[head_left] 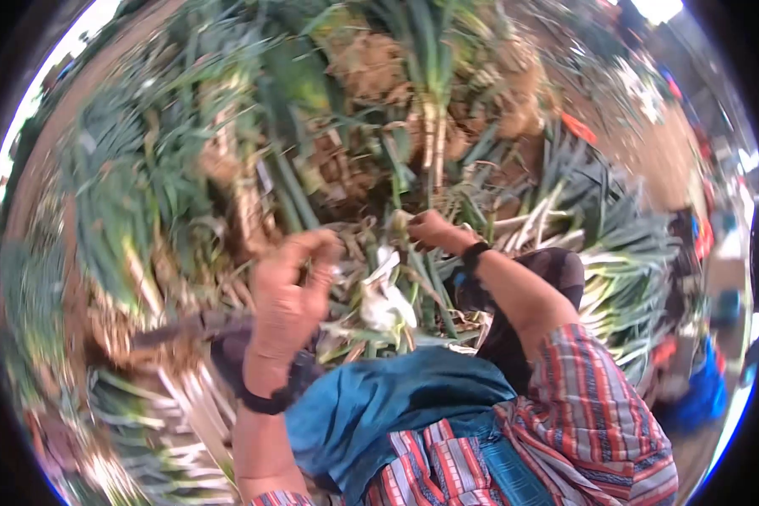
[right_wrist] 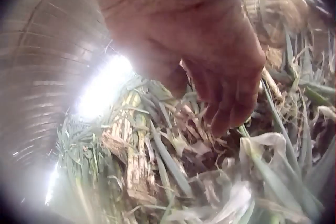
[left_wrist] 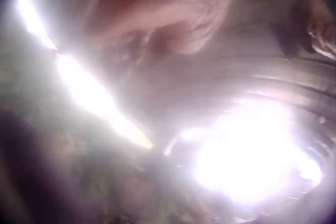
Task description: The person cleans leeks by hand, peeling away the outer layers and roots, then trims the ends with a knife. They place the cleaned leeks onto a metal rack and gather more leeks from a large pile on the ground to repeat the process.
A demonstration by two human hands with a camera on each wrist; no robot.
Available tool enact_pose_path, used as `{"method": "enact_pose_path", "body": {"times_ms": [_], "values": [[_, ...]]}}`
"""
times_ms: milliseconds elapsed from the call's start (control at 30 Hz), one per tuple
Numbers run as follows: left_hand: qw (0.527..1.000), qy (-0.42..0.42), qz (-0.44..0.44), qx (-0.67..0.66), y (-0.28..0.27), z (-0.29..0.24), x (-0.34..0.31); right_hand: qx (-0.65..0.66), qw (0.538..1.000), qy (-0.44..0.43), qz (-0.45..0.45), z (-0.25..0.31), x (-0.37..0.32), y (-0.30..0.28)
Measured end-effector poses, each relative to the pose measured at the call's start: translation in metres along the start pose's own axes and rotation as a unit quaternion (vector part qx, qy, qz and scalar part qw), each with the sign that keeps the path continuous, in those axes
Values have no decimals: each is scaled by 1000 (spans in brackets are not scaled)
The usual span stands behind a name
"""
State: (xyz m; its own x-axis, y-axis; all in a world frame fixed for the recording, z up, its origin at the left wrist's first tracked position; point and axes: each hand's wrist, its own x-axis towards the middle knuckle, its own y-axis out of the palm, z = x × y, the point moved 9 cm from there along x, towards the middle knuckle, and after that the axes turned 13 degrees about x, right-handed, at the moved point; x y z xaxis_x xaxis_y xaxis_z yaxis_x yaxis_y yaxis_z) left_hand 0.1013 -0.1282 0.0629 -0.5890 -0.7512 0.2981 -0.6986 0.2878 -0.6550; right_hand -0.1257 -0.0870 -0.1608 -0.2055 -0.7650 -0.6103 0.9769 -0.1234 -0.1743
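In the head view my left hand (head_left: pixel 291 291) is raised above the leek waste, fingers bent and apart from the thumb, with nothing visible held; the left wrist view shows this hand (left_wrist: pixel 163 14) blurred. My right hand (head_left: pixel 438 232) reaches down ahead of my knees, its curled fingertips at a pale leek leaf (head_left: pixel 402 219), which they appear to pinch. The right wrist view has the right hand (right_wrist: pixel 210 61) pointing down, fingers close to a green leaf; the contact is partly hidden. A white crumpled peel (head_left: pixel 385 305) lies between the hands.
Upright leek bundles (head_left: pixel 430 126) with dry roots stand in front and to the left. Trimmed leeks (head_left: pixel 607 287) lie at the right, others (head_left: pixel 194 413) at the lower left. Loose leaves cover the ground. A blue cloth (head_left: pixel 396 392) covers my lap. A blue bag (head_left: pixel 704 388) sits far right.
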Motion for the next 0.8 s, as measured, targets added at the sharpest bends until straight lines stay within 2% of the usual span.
{"method": "enact_pose_path", "body": {"times_ms": [67,133,167,200,233,267,300,333,400,500,567,600,633,667,700,767,800], "values": [[989,-12,106,-101,70,-19,22,33,999,8,-32,-24,31,-4],[975,67,181,-113,126,-22,25,42,998,37,-36,-30,51,-13],[965,70,217,-131,146,-17,24,84,996,35,-17,-37,64,-20],[954,69,251,-150,164,-12,24,78,994,55,-53,-44,79,-38],[949,59,282,-124,180,0,19,108,990,34,-81,-47,96,-59],[943,32,327,-43,189,13,10,133,986,14,-103,-53,116,-77],[920,64,386,26,196,16,0,78,986,-12,-150,-58,138,-101],[905,65,419,25,192,16,-3,79,965,21,-250,-64,149,-127],[892,48,449,-26,190,18,-2,18,915,-35,-402,-53,163,-167],[899,21,436,-29,185,20,21,49,927,11,-373,-67,211,-182],[903,-21,429,-11,178,26,33,-143,948,21,-284,-61,240,-173],[900,-21,436,-5,180,29,35,-338,921,15,-195,-53,248,-161],[896,-22,444,-2,182,31,35,-518,850,8,-97,-56,254,-144],[892,-23,451,-1,184,31,34,-352,922,-43,-153,-48,253,-146],[894,-22,448,0,185,31,34,-174,959,-92,-206,-43,250,-151],[900,-12,435,2,187,30,32,54,941,-107,-315,-38,233,-159],[904,0,428,-2,190,30,34,80,932,-144,-324,-30,220,-155]]}}
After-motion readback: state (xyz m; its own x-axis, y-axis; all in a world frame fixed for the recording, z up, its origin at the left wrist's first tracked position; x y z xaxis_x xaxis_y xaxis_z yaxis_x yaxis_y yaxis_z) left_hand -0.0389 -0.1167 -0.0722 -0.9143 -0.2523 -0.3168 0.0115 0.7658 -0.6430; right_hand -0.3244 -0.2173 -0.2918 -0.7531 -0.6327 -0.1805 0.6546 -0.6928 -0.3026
